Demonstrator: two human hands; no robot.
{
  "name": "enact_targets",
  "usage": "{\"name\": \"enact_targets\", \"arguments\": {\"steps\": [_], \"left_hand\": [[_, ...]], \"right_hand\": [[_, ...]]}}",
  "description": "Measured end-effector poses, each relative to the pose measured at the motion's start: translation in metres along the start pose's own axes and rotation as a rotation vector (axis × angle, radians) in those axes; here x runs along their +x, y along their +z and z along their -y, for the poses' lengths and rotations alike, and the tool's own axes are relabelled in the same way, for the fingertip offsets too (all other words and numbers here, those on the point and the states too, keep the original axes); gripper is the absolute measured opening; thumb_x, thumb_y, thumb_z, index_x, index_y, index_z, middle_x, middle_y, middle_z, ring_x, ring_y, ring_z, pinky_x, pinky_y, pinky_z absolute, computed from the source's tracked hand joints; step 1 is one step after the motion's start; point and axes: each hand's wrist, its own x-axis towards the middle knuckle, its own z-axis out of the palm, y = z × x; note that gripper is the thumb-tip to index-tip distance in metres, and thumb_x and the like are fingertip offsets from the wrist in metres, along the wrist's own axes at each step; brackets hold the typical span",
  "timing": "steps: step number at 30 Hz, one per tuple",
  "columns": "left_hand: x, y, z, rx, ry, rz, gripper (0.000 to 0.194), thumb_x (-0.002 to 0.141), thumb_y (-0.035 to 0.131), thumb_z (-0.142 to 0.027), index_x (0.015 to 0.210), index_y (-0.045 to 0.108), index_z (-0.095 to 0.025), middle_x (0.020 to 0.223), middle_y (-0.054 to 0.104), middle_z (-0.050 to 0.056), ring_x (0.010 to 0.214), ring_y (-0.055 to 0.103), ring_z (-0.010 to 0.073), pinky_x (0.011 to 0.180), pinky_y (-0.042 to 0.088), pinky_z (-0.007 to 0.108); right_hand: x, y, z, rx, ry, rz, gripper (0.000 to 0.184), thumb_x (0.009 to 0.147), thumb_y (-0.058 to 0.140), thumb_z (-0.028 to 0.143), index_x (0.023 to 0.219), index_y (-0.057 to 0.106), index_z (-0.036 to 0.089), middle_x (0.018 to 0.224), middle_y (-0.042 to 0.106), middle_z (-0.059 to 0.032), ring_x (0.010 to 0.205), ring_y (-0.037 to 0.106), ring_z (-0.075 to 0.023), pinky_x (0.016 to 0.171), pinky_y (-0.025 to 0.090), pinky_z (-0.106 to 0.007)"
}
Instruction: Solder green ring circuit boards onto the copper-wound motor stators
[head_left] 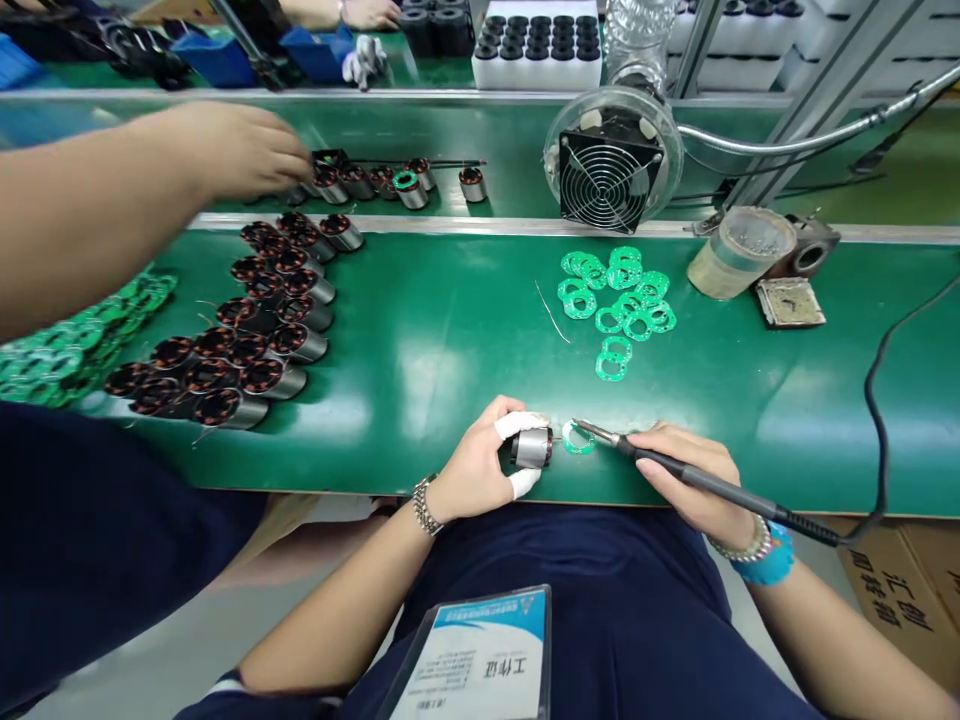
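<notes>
Left hand (480, 460): white-covered fingertips clamped on a metal motor stator (532, 448), lying sideways at the table's near edge. Right hand (694, 475): closed around a soldering iron (675, 468), its tip at a green ring board (578, 437) just right of the stator. Farther off: loose green rings (637, 300). Left: rows of copper-wound stators (247, 330) on the green table (420, 340).

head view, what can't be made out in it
All in the head view:
- soldering iron and green ring: too small to tell if they touch
- metal cylinder: partly hidden by left hand
- whatever the co-worker's hand may touch: hidden by its fingers
- badge: small print too blurred, bottom cut off by picture edge
</notes>
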Motion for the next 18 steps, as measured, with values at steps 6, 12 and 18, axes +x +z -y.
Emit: {"name": "enact_targets", "arguments": {"steps": [6,12,18], "left_hand": [[-0.0007,0.0012,0.0015,0.012,0.017,-0.018,0.046,0.062,0.062,-0.007,0.105,0.053,-0.018,0.1,0.048,0.006,0.091,0.053,0.0175,0.081,0.047,0.033],[-0.0008,0.0018,0.0027,0.029,0.023,-0.035,0.045,0.062,0.062,-0.008,0.105,0.053,-0.018,0.099,0.049,0.006,0.089,0.053,0.0174,0.079,0.047,0.034],[-0.0009,0.0019,0.0038,0.031,0.027,-0.046,0.044,0.063,0.064,-0.01,0.105,0.053,-0.018,0.099,0.05,0.007,0.09,0.054,0.0184,0.079,0.047,0.035]], "right_hand": [[0.0021,0.0038,-0.001,0.075,0.036,0.069,0.015,0.084,0.057,0.018,0.096,0.066,0.019,0.08,0.067,-0.004,0.072,0.062,-0.0154,0.066,0.05,-0.028],[0.0025,0.0041,-0.0014,0.086,0.046,0.116,0.015,0.084,0.056,0.018,0.095,0.067,0.018,0.078,0.067,-0.0047,0.069,0.061,-0.0149,0.063,0.049,-0.028],[0.0029,0.0046,-0.0033,0.102,0.042,0.105,0.016,0.084,0.057,0.017,0.096,0.066,0.017,0.078,0.066,-0.0052,0.071,0.061,-0.0154,0.064,0.048,-0.029]]}}
